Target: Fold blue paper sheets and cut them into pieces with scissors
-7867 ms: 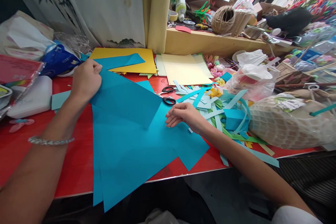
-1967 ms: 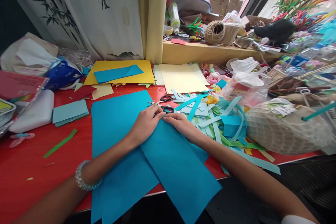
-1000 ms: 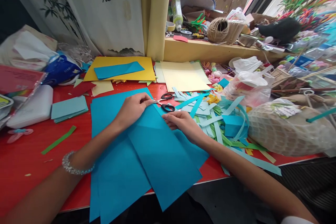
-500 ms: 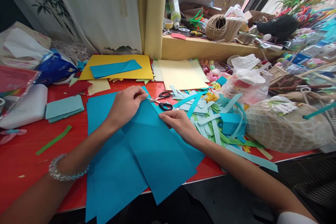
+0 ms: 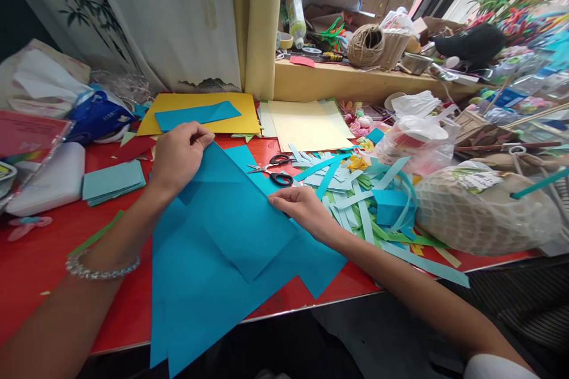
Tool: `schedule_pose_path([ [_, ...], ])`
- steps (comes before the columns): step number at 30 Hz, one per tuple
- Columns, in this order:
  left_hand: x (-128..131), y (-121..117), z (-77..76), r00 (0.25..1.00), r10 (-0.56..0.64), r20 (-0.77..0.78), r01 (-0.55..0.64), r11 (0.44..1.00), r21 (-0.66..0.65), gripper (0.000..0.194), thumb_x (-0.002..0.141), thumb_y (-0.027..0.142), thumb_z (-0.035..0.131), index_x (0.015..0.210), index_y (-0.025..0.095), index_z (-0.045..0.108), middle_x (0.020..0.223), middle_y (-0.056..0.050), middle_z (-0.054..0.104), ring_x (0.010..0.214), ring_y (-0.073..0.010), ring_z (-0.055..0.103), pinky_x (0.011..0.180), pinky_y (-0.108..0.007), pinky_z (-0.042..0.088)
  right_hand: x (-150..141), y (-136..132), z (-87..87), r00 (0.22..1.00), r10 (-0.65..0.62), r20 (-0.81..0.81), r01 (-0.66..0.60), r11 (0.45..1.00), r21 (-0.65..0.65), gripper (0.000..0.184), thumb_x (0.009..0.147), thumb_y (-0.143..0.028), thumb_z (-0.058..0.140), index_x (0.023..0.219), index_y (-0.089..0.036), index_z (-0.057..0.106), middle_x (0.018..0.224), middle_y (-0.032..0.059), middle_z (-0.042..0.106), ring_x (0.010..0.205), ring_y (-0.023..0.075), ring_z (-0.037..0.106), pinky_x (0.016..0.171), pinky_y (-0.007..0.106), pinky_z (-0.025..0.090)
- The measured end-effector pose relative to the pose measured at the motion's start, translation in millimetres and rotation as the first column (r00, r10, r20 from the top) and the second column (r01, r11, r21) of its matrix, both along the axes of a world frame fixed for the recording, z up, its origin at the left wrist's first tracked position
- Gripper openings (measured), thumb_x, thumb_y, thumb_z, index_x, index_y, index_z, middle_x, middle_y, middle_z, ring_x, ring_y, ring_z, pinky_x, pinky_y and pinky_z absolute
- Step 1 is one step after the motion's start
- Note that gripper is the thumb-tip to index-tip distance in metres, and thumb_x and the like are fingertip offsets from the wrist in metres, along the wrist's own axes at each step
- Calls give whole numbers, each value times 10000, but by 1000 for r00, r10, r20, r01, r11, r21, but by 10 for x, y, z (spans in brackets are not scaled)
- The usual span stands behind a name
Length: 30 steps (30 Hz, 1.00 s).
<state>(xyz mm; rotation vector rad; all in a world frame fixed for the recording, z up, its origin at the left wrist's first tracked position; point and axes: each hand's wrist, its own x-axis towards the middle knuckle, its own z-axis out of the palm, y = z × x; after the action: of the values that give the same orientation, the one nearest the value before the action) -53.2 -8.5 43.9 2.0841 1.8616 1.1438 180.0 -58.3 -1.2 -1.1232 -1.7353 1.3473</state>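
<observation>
A sheet of blue paper (image 5: 240, 213) is held up at a slant between both hands. My left hand (image 5: 180, 154) pinches its upper left corner, fingers closed. At its right edge, the thumb and fingers of my right hand (image 5: 300, 207) are closed on the paper. Below it, more blue sheets (image 5: 191, 308) lie overlapping on the table, their front corners past its edge. Just beyond the right hand lie scissors (image 5: 280, 169) with black handles, blades slightly apart, pointing left. The bottom of the held sheet blends with the blue sheets beneath.
The red table (image 5: 124, 314) carries light blue cards (image 5: 114, 180) on the left and a heap of paper strips (image 5: 360, 201) on the right. Yellow card (image 5: 195, 103) and cream sheets (image 5: 306, 124) lie at the back. A netted bundle (image 5: 484, 213) stands at the right edge.
My left hand has moved left with the corner of the held sheet, which now sits more slanted. My right hand stays nearly in place, still on the edge.
</observation>
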Motion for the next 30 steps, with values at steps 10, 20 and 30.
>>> schedule_pose_path([
  [10,-574,122,39,979,204,-21,-186,928,323,108,886,247,434,825,209,515,893,17,560,934,-173,485,860,-318,359,153,59,73,953,303,-16,-298,927,-227,211,824,-282,557,864,-103,661,791,86,703,734,181,698,712,349,578],
  [20,-459,254,-126,991,-15,134,66,921,-383,321,796,468,546,933,198,655,999,-33,662,915,-230,577,700,-288,431,57,-20,-58,753,19,657,-356,852,383,658,851,-341,558,1430,-115,343,1452,136,384,1334,314,363,1040,486,395],
  [30,-415,322,-309,956,-294,14,241,755,-609,582,733,588,544,1203,249,593,1175,-81,637,1070,-266,579,812,-290,461,114,45,-258,773,-75,630,-311,820,480,473,960,-228,350,1422,-128,362,1371,143,492,1229,288,504,940,450,468],
])
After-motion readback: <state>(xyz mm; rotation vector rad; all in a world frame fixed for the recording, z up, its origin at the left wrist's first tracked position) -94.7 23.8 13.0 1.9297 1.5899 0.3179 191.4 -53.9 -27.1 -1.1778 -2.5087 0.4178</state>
